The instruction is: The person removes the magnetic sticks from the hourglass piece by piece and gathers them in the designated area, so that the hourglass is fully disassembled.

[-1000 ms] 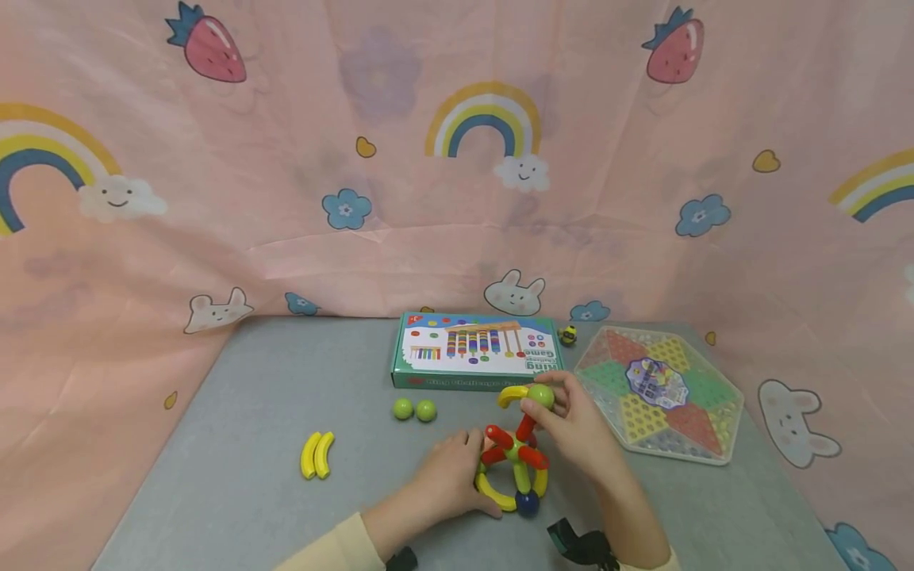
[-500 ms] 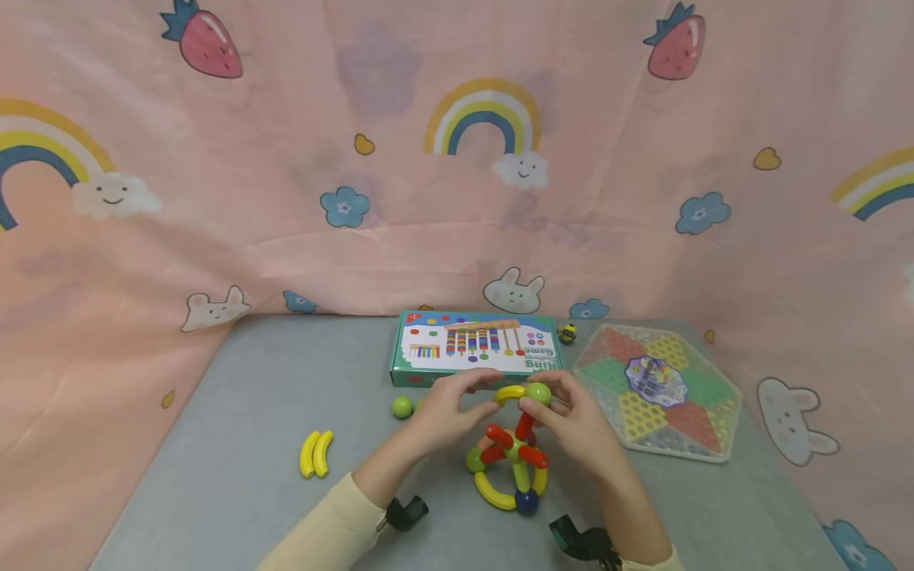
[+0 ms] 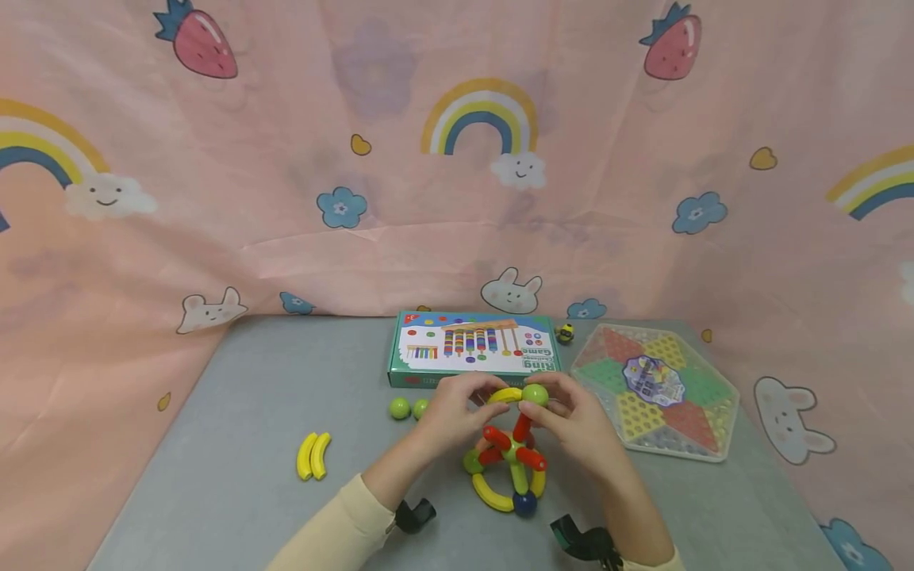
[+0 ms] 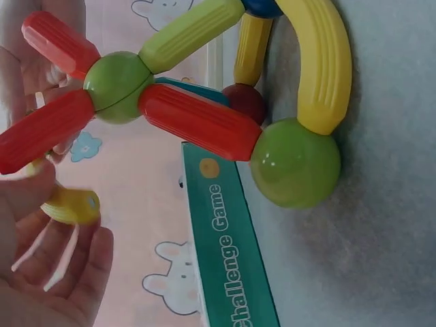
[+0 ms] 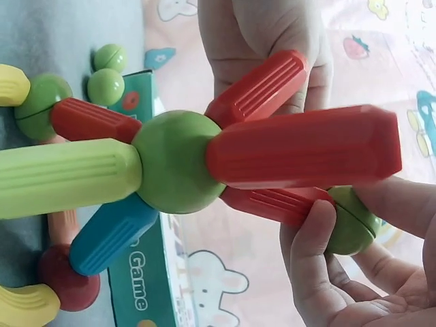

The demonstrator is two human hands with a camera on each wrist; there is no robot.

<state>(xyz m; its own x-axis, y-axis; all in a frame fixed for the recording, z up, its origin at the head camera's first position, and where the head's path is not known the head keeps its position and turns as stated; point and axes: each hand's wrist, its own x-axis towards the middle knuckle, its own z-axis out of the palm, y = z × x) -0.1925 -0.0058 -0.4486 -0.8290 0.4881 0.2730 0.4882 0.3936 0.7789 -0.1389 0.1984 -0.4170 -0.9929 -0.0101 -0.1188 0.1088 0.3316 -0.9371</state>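
Note:
A magnetic stick-and-ball construction stands on the table; its centre is a green ball with red, light green and blue sticks around it. Below, curved yellow sticks join a dark blue ball and other balls into a ring. My right hand pinches a green ball at the end of the upper red stick. Out from that ball to the left runs a curved yellow stick, which my left hand holds between thumb and fingers.
Two loose curved yellow sticks lie at the left. Green balls rest behind my left forearm. At the back are a ring game box and a small bee figure. A hexagonal checkers board lies to the right.
My left hand has left the base of the construction and moved up to the curved yellow stick, which it now grips. My right hand stays on the green ball.

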